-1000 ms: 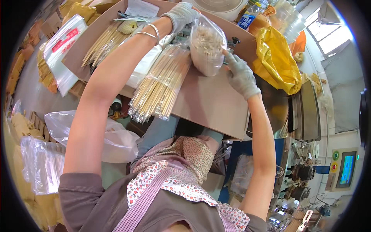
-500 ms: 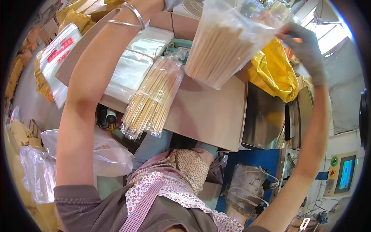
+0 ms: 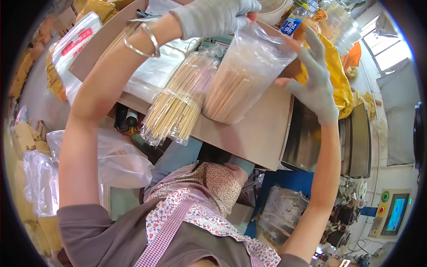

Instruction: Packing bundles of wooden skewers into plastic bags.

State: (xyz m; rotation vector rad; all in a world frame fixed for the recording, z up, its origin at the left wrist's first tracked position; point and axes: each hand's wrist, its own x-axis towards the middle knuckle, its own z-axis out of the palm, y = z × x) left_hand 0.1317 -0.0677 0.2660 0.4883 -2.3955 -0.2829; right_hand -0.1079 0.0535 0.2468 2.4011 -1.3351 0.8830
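A clear plastic bag point(image 3: 249, 66) of thin wooden sticks stands tilted on the brown table. My left hand point(image 3: 215, 18), in a grey glove with bare fingertips, is closed at the bag's upper left corner. On the other side my right hand point(image 3: 318, 84), gloved alike, is open with fingers spread beside the bag's upper right edge; whether a fingertip touches the film I cannot tell. Left of that bag lies a second bag of wooden sticks point(image 3: 178, 100), close against it, its lower end reaching past the table's near edge. A silver bangle point(image 3: 151, 42) circles my left wrist.
The brown tabletop point(image 3: 253, 138) carries a stack of clear bags point(image 3: 151, 75) at the left. A yellow sack point(image 3: 342, 84), a bottle with a blue label point(image 3: 293, 22) and plastic cups point(image 3: 340, 26) are at the far right. A control panel point(image 3: 391, 213) hangs at the right.
The bag of sticks has come down and toward me onto the table. My right hand has let go of its corner and spread open. My left hand has come further into view.
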